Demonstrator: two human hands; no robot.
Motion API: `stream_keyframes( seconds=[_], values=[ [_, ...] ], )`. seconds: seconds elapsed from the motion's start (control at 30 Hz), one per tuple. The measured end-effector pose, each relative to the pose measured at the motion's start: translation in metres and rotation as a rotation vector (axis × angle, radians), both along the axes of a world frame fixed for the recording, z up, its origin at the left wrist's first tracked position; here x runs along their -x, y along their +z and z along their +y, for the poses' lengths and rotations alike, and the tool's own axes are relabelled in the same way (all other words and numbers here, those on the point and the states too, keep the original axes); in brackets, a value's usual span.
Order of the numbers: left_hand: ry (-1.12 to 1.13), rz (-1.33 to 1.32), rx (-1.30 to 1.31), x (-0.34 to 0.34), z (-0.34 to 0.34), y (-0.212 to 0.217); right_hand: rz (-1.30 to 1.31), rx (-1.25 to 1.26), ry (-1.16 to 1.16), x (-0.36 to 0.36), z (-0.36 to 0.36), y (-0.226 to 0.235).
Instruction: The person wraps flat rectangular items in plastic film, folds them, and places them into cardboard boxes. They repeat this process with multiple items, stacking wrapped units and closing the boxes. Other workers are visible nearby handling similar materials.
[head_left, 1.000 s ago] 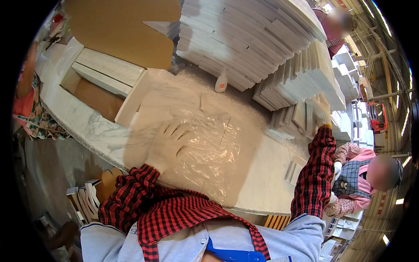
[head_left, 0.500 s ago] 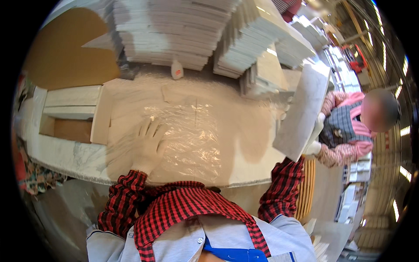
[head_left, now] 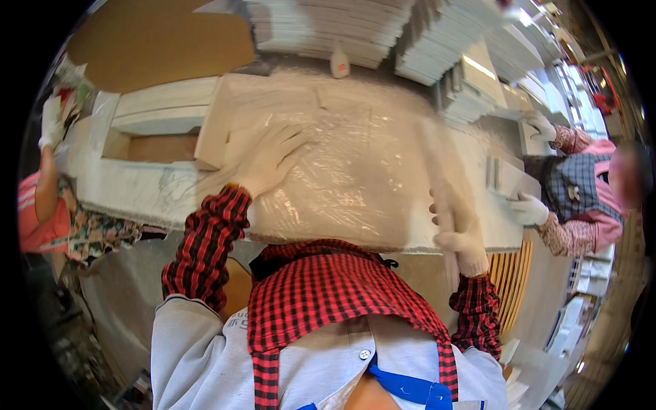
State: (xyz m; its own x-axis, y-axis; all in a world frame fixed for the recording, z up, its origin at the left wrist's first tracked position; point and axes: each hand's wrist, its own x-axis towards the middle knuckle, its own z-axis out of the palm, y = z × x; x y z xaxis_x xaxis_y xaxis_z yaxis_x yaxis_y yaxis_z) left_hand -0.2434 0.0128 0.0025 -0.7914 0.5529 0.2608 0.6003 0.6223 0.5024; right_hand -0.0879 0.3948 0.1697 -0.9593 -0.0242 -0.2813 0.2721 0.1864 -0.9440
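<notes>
My left hand, in a cream work glove, lies with its fingers stretched over clear plastic film spread on the table. To the right, my gloved right hand grips a pale slab, tilted nearly on edge and blurred by motion. It looks like a light stone tile; its face is mostly turned away. Left of my left hand stands an open cardboard box with white slabs along its far side and a bare brown bottom in front.
Tall stacks of pale slabs line the far side, with a white bottle before them. A brown cardboard sheet rises behind the box. At right, a co-worker's gloved hand touches small slabs; another person stands at left.
My right hand now holds the slab over the table's right side; before, a co-worker's hands were at it and it hid my hand. The view has shifted. The co-worker's hands are at other slabs.
</notes>
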Motion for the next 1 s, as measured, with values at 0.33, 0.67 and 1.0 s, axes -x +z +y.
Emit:
stream_keyframes(
  seconds=[0.33,0.67,1.0],
  values=[
    [0.070,0.094,0.157,0.020,-0.034,0.011,0.616,-0.947,0.785,0.060,-0.073,-0.032],
    [0.217,-0.022,0.139,0.014,-0.036,0.032,0.728,-0.917,0.918,0.073,-0.118,-0.058],
    [0.263,-0.167,0.306,0.036,-0.048,0.045,0.711,-0.984,0.886,0.077,-0.132,-0.075]
  ],
)
